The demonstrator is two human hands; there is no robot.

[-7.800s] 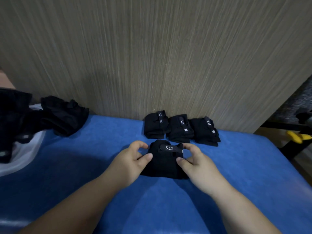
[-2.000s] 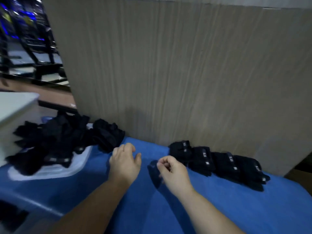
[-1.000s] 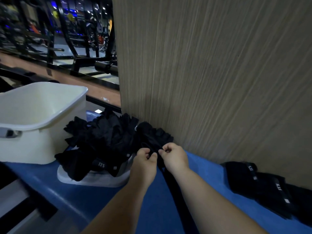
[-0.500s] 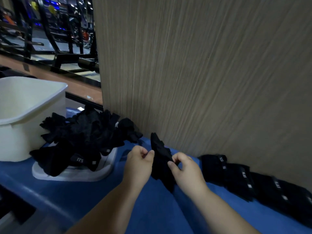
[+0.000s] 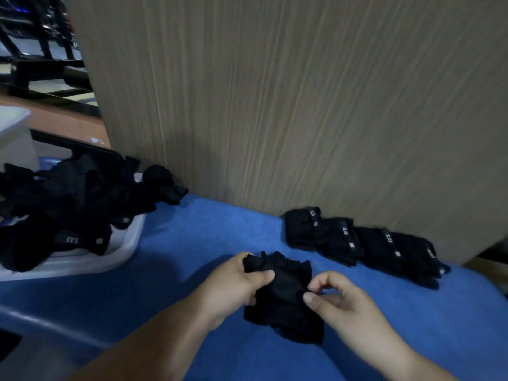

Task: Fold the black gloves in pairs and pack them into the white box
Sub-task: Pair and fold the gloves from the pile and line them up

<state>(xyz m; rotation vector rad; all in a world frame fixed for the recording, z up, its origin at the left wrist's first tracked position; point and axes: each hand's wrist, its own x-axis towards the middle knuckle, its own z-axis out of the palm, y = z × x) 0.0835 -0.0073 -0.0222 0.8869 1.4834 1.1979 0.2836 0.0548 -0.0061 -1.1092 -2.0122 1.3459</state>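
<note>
A loose black glove (image 5: 286, 295) lies on the blue surface (image 5: 209, 243) in front of me. My left hand (image 5: 233, 284) grips its left side near the finger ends. My right hand (image 5: 338, 298) pinches its right edge between thumb and fingers. Several folded glove pairs (image 5: 357, 243) with white lettering sit in a row against the wood panel at the right. A heap of unfolded black gloves (image 5: 68, 204) rests on a white lid (image 5: 121, 251) at the left. Only a corner of the white box (image 5: 13, 133) shows at the far left edge.
A tall wood-grain panel (image 5: 275, 105) stands right behind the blue surface. Dark metal gym frames (image 5: 41, 50) and a brown floor lie beyond it at the upper left. The blue surface's front edge drops off at the lower left.
Both hands took a glove from the heap and brought it right and down onto the blue surface. The view swung right, so most of the white box left the frame.
</note>
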